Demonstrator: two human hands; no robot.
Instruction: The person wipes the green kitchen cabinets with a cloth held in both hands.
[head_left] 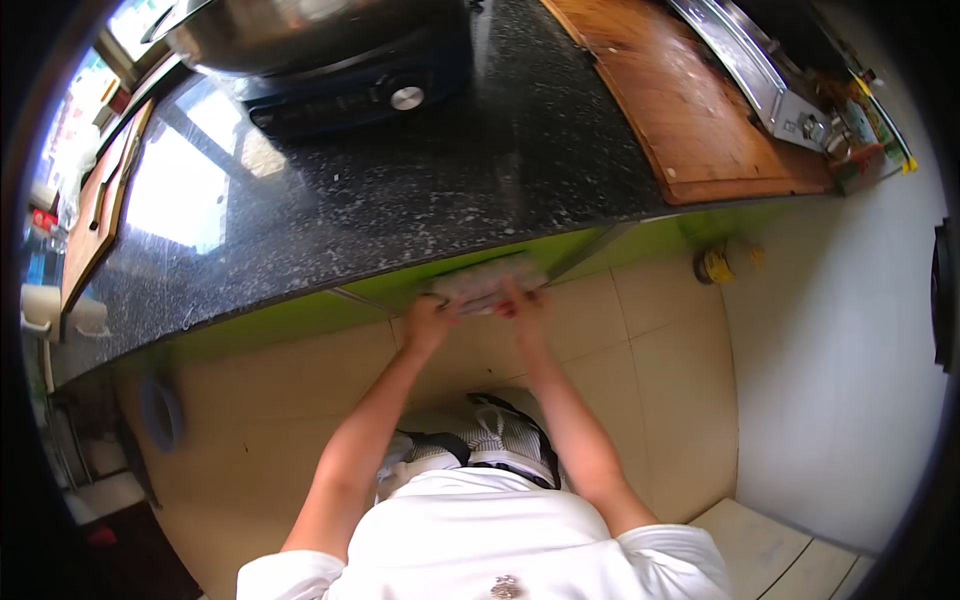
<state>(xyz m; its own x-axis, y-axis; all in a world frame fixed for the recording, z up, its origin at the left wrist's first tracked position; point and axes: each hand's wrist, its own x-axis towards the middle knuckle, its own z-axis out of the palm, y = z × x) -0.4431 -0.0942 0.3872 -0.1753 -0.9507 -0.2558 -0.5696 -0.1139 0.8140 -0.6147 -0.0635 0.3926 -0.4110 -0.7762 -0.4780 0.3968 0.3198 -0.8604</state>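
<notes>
Crosswise, a blurred, pale oblong bundle (pixel 490 281) gripped by the left hand (pixel 430 322) and right hand (pixel 526 308), set apart, long axis roughly along the black speckled countertop (pixel 400 205), before a green cabinet front (pixel 400 283), a shiny metal pan (pixel 310 35) seated on a dark-blue cooker (pixel 350 103), contents hidden.

Bright window glare at left on the dark countertop (pixel 400 190), motion-blurred hands (pixel 478 312), fisheye-bent edges fading to black.

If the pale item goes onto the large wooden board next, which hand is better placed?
Right hand, probably. It and the left hand both touch the pale item (grip blurred), but the large wooden board lies to the right.
</notes>
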